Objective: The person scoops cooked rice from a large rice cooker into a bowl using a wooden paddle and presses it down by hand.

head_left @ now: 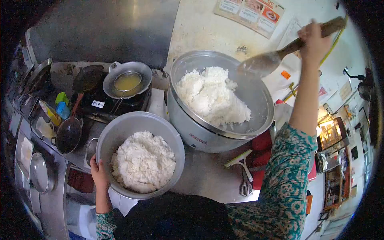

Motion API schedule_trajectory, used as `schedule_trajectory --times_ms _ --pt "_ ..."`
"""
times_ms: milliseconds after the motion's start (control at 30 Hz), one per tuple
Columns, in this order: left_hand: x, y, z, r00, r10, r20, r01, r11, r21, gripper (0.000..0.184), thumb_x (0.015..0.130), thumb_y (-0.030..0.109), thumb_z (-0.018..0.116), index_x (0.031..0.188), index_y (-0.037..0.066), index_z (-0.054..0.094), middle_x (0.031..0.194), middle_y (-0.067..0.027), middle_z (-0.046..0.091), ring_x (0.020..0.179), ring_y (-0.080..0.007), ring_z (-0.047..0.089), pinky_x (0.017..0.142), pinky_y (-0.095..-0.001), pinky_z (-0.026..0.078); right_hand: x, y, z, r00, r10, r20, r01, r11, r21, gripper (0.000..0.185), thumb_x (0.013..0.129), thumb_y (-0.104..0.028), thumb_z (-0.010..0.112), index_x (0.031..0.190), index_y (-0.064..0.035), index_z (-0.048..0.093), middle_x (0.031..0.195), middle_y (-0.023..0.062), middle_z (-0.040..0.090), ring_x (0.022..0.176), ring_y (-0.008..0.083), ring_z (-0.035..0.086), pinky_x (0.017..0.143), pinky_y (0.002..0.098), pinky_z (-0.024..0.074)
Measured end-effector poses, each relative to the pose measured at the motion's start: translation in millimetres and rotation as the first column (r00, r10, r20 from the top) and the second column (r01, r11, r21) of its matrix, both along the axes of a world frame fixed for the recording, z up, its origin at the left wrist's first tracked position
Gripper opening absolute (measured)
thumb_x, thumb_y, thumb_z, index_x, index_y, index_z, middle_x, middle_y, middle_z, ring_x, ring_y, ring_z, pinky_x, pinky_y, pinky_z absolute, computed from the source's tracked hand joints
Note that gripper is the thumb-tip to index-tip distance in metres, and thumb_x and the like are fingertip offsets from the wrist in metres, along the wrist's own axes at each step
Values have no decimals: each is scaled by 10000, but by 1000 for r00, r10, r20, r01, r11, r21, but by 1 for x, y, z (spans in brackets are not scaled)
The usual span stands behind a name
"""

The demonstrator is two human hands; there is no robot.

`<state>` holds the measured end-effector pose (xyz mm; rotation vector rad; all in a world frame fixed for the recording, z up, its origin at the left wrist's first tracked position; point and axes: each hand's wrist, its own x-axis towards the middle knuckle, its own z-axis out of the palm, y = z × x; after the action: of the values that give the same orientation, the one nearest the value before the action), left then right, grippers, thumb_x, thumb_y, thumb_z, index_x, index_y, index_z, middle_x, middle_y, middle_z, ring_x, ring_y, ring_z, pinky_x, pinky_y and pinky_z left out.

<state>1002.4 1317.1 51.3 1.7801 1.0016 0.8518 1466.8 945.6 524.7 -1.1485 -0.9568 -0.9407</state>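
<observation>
My left hand [99, 173] grips the left rim of a grey metal pot [105, 138], which holds a mound of white cooked rice [145, 162]. Raised at the upper right, my right hand [315, 42] is closed around the handle of a large wooden paddle [262, 64]. The paddle's broad blade points down and left, over the right rim of a big rice cooker [200, 138]. A taller heap of white rice [212, 94] stands in the cooker, mostly toward its left side. Both vessels are side by side, the pot nearer to me.
Behind the pot, a wok [132, 68] with a strainer [128, 82] over yellowish liquid sits on a stove. Dark pans [69, 136] stand at the left. A squeegee-like tool [242, 161] and a whisk [246, 188] lie right of the pot. A poster [250, 14] is on the wall.
</observation>
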Motion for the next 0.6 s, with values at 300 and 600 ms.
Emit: schedule_trajectory --times_ms 300,600 --pt "-1 21 -35 993 -4 116 10 999 -51 333 991 162 520 1289 17 502 1194 -101 588 1077 -201 547 963 -323 413 83 23 -175 908 110 -404 -115 993 11 117 826 -44 612 926 -18 558 608 67 587 477 152 571 445 318 461" --pt "-2 1 -7 999 17 38 -16 999 -43 336 996 146 516 1306 19 487 1235 -116 582 1120 -208 539 987 -326 401 29 -19 -22 976 -202 -86 200 979 -32 198 863 -136 614 711 -20 564 619 72 606 507 173 579 503 329 483"
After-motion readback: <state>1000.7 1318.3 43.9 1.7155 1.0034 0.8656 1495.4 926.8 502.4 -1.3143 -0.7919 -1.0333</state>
